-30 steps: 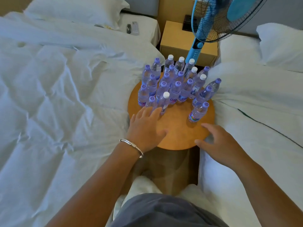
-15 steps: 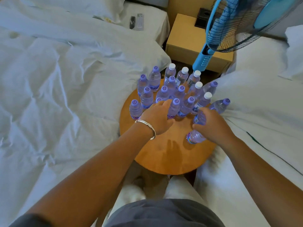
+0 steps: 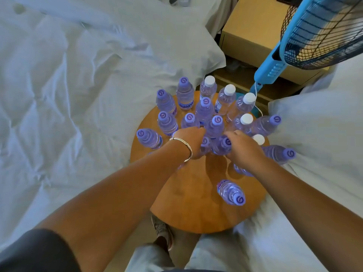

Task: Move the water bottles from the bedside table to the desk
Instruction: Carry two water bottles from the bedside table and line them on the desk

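Note:
Several clear water bottles with purple or white caps stand crowded on the far half of a round wooden bedside table [image 3: 193,209]. My left hand [image 3: 189,143], with a silver bracelet on its wrist, curls around a purple-capped bottle [image 3: 205,141] at the front of the cluster. Beside it my right hand [image 3: 244,151] wraps its fingers over a neighbouring purple-capped bottle [image 3: 223,144]. One bottle [image 3: 231,192] stands alone nearer the front edge, apart from both hands. Another bottle is partly hidden under my right wrist.
White beds flank the table on the left [image 3: 68,95] and on the right [image 3: 324,134]. A blue standing fan [image 3: 275,68] leans in from the upper right, in front of a wooden nightstand [image 3: 253,26]. My shoe [image 3: 162,228] shows below the table.
Both hands have gone deeper into the cluster. My right hand left the front right bottle, which now stands alone, and closed on one further in. The camera has tilted down over the table.

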